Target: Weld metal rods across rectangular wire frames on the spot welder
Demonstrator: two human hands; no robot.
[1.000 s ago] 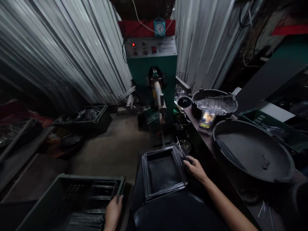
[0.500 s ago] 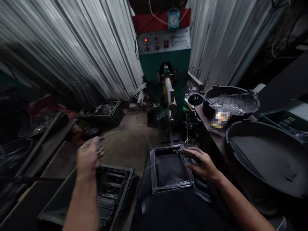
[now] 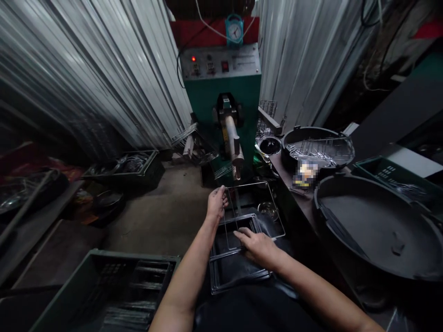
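My left hand [image 3: 217,204] is closed on the left side of a rectangular wire frame [image 3: 276,208], near its far corner. The frame is held tilted above my lap, in front of the machine's arm. My right hand [image 3: 258,246] is at the frame's near side, thumb and fingers pinched together. A thin straight wire [image 3: 236,207] crosses inside the frame and runs down to those fingertips. Below both hands, a stack of similar wire frames [image 3: 238,279] lies on my dark-covered lap, partly hidden by my right hand.
Ahead stands a green machine [image 3: 221,87] with a projecting metal arm [image 3: 232,138] and a lit red lamp. At lower left is a green crate [image 3: 93,253] with wire parts. To the right are a large black round tray [image 3: 374,216] and another pan [image 3: 318,131] holding wires.
My left hand has brought the wire frame from the left crate to over my lap. My right hand has moved left and closer to it. The view has shifted right.
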